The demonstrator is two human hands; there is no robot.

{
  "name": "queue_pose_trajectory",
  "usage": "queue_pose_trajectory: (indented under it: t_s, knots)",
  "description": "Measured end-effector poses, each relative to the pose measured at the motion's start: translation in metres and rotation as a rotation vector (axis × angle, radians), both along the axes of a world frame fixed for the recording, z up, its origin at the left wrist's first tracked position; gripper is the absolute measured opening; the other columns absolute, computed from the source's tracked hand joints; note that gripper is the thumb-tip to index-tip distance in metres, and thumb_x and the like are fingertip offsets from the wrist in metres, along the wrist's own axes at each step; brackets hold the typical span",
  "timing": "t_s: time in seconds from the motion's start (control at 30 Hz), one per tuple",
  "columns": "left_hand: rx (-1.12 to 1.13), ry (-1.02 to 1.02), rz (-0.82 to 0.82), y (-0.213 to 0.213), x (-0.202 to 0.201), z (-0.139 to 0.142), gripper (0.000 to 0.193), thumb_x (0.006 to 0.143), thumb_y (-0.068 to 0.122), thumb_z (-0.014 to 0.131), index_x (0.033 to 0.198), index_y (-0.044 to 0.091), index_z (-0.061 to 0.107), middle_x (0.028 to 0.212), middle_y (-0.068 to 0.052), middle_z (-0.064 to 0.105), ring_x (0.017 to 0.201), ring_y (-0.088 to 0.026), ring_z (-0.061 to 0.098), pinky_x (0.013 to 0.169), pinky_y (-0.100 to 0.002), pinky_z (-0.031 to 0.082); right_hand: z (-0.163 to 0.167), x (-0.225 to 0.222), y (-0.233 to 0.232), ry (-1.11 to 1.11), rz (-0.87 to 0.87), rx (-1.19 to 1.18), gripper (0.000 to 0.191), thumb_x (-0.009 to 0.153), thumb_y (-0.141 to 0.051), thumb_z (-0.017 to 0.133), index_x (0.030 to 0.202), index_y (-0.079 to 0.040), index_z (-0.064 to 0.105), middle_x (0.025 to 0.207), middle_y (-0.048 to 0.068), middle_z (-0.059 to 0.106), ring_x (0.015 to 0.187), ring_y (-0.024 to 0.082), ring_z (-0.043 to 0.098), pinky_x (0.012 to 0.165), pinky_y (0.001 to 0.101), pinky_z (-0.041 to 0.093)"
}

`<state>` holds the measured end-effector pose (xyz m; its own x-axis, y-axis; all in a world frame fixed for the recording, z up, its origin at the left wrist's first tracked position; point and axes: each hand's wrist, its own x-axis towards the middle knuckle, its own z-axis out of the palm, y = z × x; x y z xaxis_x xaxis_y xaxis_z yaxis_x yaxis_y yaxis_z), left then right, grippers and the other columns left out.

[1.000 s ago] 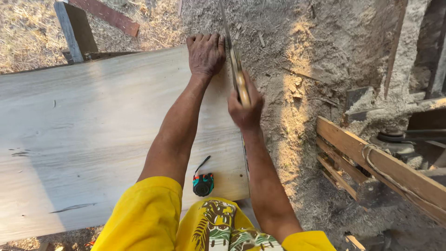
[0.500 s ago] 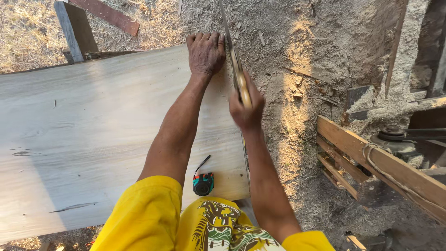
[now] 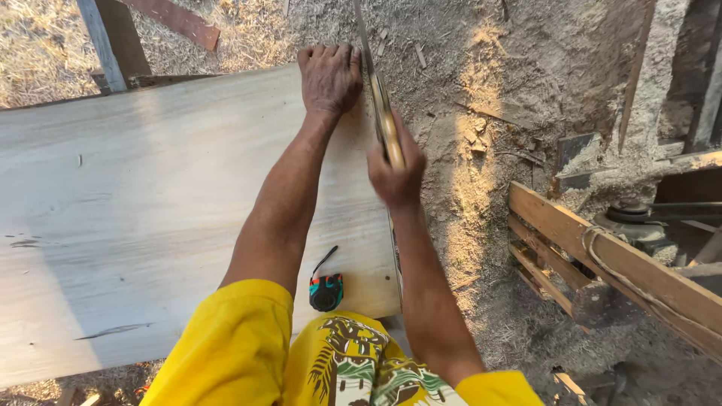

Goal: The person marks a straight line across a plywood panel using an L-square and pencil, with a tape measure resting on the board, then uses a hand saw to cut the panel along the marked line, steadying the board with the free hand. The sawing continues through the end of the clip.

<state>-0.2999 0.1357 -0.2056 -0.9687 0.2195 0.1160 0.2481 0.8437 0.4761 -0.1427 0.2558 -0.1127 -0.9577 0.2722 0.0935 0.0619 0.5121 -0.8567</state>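
Observation:
A wide pale wooden board (image 3: 143, 218) lies flat in front of me. My left hand (image 3: 329, 77) presses palm-down on its far right corner, fingers spread. My right hand (image 3: 397, 173) grips the wooden handle of a hand saw (image 3: 374, 83) whose thin blade runs along the board's right edge, pointing away from me. A small tape measure (image 3: 326, 292) with a black, teal and orange case and a dark strap rests on the board's near edge, between my arms.
Sawdust-covered ground (image 3: 481, 90) lies right of the board. A wooden frame of planks (image 3: 602, 256) with a rope over it stands at right. A grey post (image 3: 105, 37) and a reddish plank (image 3: 177, 19) are at the top left.
My right hand with the saw has shifted slightly toward me along the board's edge. The left hand and the tape measure stay where they were.

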Motion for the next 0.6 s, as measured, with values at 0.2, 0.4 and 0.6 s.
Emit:
queue_pose_trajectory:
  t_s: [0.2,0.4,0.6]
  knots:
    - [-0.065,-0.100,-0.015,0.003,-0.006,-0.007,0.044,0.108,0.040,0.038,0.092,0.014,0.070,0.078,-0.005,0.064,0.081,-0.021,0.057,0.095,-0.044,0.034,0.095,0.125,0.000,-0.196,-0.024,-0.087,0.059,0.085,0.004,0.059,0.143,0.008,0.051,0.110,0.020,0.077,0.069,0.017,0.076,0.060,0.0262,0.063]
    - [0.009,0.004,0.003,0.004,0.005,-0.009,0.041,0.109,0.039,0.041,0.096,0.014,0.071,0.085,-0.005,0.068,0.085,-0.022,0.059,0.096,-0.045,0.034,-0.021,-0.021,0.002,-0.120,-0.019,-0.104,0.056,0.087,0.001,0.059,0.143,0.006,0.056,0.100,0.020,0.075,0.075,0.022,0.075,0.065,0.0313,0.062]
    - [-0.027,-0.102,-0.001,0.004,0.006,0.005,0.037,0.108,0.035,0.045,0.095,0.012,0.072,0.087,-0.008,0.068,0.090,-0.025,0.060,0.098,-0.044,0.034,0.088,0.100,-0.001,-0.024,0.025,0.007,0.056,0.091,0.003,0.060,0.146,0.007,0.050,0.129,0.027,0.070,0.102,0.027,0.077,0.082,0.0325,0.063]
